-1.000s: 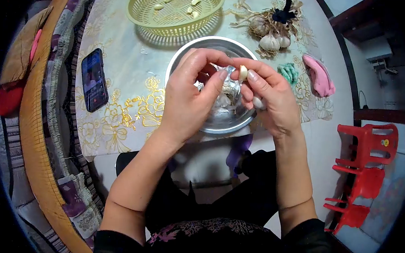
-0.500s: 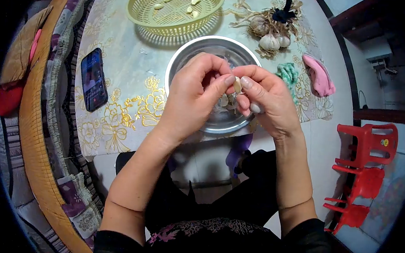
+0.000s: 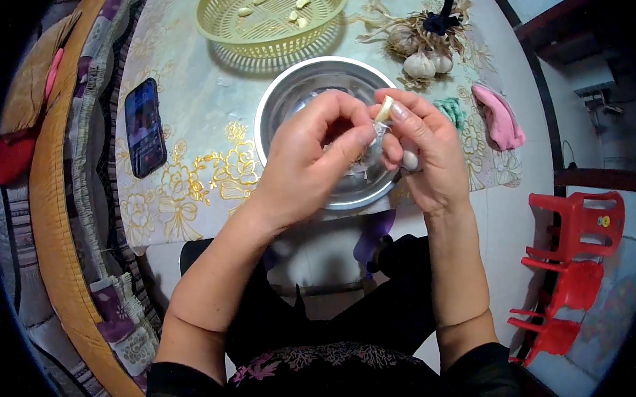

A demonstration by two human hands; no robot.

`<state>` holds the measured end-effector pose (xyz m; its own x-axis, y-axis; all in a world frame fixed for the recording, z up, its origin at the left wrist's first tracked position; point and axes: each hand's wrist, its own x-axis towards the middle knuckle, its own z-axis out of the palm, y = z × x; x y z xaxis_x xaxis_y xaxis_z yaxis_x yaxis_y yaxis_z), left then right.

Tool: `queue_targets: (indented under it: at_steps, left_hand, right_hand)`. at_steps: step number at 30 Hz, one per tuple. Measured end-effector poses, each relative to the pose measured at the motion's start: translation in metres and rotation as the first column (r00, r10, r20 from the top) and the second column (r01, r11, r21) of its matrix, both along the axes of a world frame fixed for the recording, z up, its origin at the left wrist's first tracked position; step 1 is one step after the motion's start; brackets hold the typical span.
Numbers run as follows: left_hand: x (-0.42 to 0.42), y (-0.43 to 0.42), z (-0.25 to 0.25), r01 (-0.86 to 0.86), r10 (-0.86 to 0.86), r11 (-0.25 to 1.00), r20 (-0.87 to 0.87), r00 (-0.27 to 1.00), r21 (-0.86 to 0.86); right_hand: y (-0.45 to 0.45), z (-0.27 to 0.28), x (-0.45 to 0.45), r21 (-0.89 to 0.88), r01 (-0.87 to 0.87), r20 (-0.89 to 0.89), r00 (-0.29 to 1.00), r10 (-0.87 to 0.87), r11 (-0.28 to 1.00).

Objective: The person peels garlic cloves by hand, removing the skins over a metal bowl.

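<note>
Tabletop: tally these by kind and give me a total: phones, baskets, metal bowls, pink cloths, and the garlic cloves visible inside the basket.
Phone: 1
Basket: 1
Metal bowl: 1
Pink cloth: 1
Garlic cloves visible in the basket: 6
Total: 10

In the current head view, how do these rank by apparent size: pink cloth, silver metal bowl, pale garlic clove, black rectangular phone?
1. Silver metal bowl, partly hidden
2. Black rectangular phone
3. Pink cloth
4. Pale garlic clove, in the right hand
</note>
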<state>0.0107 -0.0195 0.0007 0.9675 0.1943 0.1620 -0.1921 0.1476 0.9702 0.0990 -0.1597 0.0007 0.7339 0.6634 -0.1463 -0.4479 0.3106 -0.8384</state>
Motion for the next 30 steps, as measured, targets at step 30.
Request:
queue_targets:
  at_steps: [30]
  left_hand:
    - [0.005,-0.005,-0.005,-0.351,0.344,0.911,0.072,0.936,0.215]
  right_hand:
    - [0.003,-0.001,-0.007,-0.078,-0.071,-0.063,0.996,0.067,0.994]
